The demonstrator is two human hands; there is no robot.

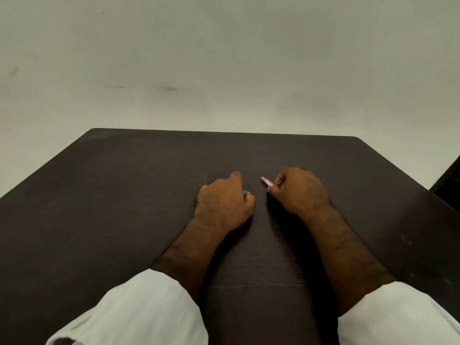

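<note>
Two hands lay on the dark worktop (119, 195), left hand (224, 204) gripping a teal object (245, 192), right hand (300, 191) pinching a pink stick (267, 182). Beyond spread a pale surface (224, 58).

teal thing (245, 192): only a sliver shows past the left hand (224, 200); its shape cannot be told.
pink thing (267, 182): near end buried in the right hand (298, 190).
table (124, 195): cut off left, right and below.
dark shape (450, 178): clipped by the right edge.

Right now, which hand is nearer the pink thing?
Right. The right hand holds the pink thing, whose tip pokes out past its fingers. The left hand sits apart from it on the other side, curled round a teal thing.
</note>
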